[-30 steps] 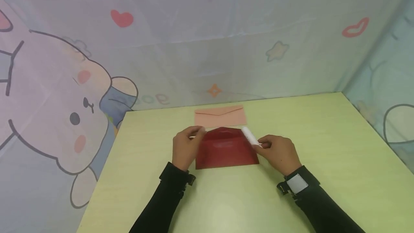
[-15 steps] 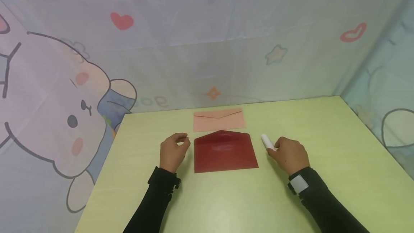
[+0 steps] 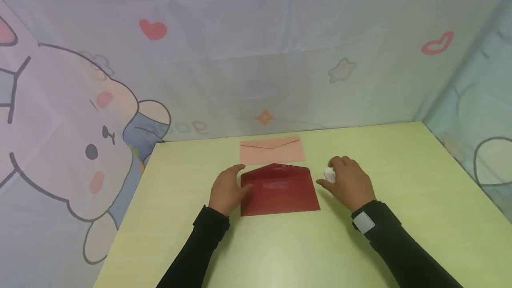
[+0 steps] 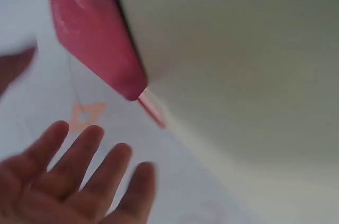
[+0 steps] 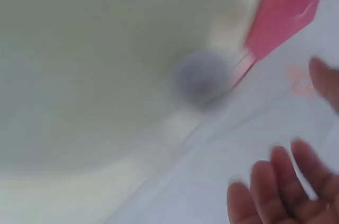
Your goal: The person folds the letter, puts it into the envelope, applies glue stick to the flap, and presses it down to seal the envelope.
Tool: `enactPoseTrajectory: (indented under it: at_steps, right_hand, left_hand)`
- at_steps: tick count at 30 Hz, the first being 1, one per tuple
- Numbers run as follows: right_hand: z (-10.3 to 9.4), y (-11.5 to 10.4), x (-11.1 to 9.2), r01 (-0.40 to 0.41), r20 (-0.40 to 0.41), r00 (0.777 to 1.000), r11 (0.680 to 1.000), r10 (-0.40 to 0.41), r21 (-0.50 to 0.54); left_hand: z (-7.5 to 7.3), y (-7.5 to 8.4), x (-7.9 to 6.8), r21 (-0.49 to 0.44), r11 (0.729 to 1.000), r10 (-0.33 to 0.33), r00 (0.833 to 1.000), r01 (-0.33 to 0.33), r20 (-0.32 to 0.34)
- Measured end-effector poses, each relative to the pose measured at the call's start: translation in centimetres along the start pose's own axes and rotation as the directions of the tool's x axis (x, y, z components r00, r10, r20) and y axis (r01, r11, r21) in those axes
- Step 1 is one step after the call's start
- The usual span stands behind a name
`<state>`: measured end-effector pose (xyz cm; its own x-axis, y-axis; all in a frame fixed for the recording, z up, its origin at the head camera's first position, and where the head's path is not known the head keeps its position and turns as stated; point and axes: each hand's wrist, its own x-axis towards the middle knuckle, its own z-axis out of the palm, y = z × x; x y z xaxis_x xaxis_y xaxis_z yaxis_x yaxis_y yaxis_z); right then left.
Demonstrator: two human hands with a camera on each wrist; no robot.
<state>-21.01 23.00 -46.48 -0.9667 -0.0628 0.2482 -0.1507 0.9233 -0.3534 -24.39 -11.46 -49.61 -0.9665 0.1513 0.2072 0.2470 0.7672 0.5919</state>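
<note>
A red envelope (image 3: pixel 280 192) lies on the table with its pointed flap raised away from me. My left hand (image 3: pixel 227 189) is at its left side, fingers spread, the thumb over the envelope's left edge. In the left wrist view the left hand's fingers (image 4: pixel 108 173) are straight and hold nothing. To the right of the envelope is my right hand (image 3: pixel 351 185), thumb and fingers apart. A short white tube, like a glue stick (image 3: pixel 330 174), shows between them. In the right wrist view a blurred round grey shape (image 5: pixel 201 78) appears clear of the straight fingers (image 5: pixel 267 187).
A closed pink envelope (image 3: pixel 272 151) lies just behind the red one. The pale yellow table (image 3: pixel 276 252) ends at a printed cloth backdrop (image 3: pixel 240 57), and another cloth (image 3: pixel 484 101) hangs on the right.
My right hand has loosened from the white tube it pinched. My left hand moved left off the red envelope, then back to its left edge with its fingers spread.
</note>
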Motion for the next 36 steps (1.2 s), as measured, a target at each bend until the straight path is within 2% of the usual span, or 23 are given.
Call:
enactPoseTrajectory:
  at_steps: [2,3,5,7,10,13,15,17,20,22,25,26,28,32,33,36]
  right_hand:
    - [0.5,-1.5,1.4,0.127,0.029,0.992,0.991,-0.127,-0.03]
    - [0.9,-2.3,2.1,0.18,0.067,0.982,0.983,-0.176,-0.046]
    - [1.6,-3.6,3.2,0.252,0.16,0.957,0.966,-0.241,-0.05]
    - [2.3,-4.5,3.8,0.29,0.246,0.931,0.956,-0.269,-0.051]
    - [3.1,-5.3,3.8,0.301,0.323,0.904,0.953,-0.28,-0.016]
    - [3.3,-5.5,3.6,0.32,0.322,0.896,0.947,-0.307,0.013]
    - [3.3,-5.6,3.4,0.344,0.302,0.893,0.939,-0.335,0.026]
    - [3.1,-5.8,3.3,0.379,0.278,0.887,0.925,-0.368,0.013]
    - [2.9,-6.4,3.2,0.416,0.258,0.88,0.909,-0.4,-0.01]
    - [2.9,-6.8,3.0,0.428,0.269,0.872,0.903,-0.408,-0.019]
    - [3.3,-7.5,2.4,0.452,0.302,0.853,0.892,-0.426,-0.02]
    - [3.5,-7.7,2.1,0.456,0.313,0.847,0.89,-0.429,-0.014]
    - [4.1,-8.0,1.8,0.468,0.323,0.837,0.884,-0.442,-0.005]
    - [5.4,-8.0,1.3,0.515,0.297,0.827,0.855,-0.477,-0.061]
    - [5.7,-7.9,1.2,0.533,0.285,0.823,0.841,-0.491,-0.089]
    - [6.3,-7.5,1.1,0.599,0.256,0.796,0.777,-0.549,-0.193]
  left_hand:
    - [0.8,0.7,1.0,0.138,0.985,0.096,0.995,-0.101,0.037]
    - [0.6,2.2,1.2,0.208,0.971,0.102,0.992,-0.115,0.072]
    - [1.4,2.7,2.0,0.295,0.94,0.141,0.982,-0.172,0.124]
    - [2.0,3.1,2.2,0.34,0.917,0.157,0.973,-0.207,0.168]
    - [2.5,3.4,1.8,0.333,0.915,0.167,0.966,-0.227,0.198]
    - [2.7,3.3,1.2,0.311,0.911,0.23,0.96,-0.27,0.16]
    - [3.0,2.9,1.0,0.302,0.902,0.285,0.951,-0.309,0.122]
    - [4.1,1.7,1.2,0.326,0.873,0.364,0.93,-0.363,0.061]
    - [4.3,1.6,1.1,0.338,0.85,0.419,0.907,-0.404,0.03]
    - [4.7,1.5,0.9,0.34,0.846,0.42,0.906,-0.412,0.053]
    - [4.7,2.3,0.4,0.356,0.834,0.405,0.906,-0.422,0.124]
    - [5.0,2.3,0.3,0.375,0.821,0.405,0.902,-0.431,0.149]
    - [6.2,1.6,0.5,0.429,0.776,0.436,0.885,-0.462,0.164]
    - [7.1,1.3,0.3,0.504,0.708,0.477,0.861,-0.495,0.176]
    - [6.9,1.3,0.2,0.514,0.703,0.476,0.862,-0.491,0.172]
    - [5.7,1.6,-0.5,0.523,0.721,0.442,0.883,-0.454,0.157]
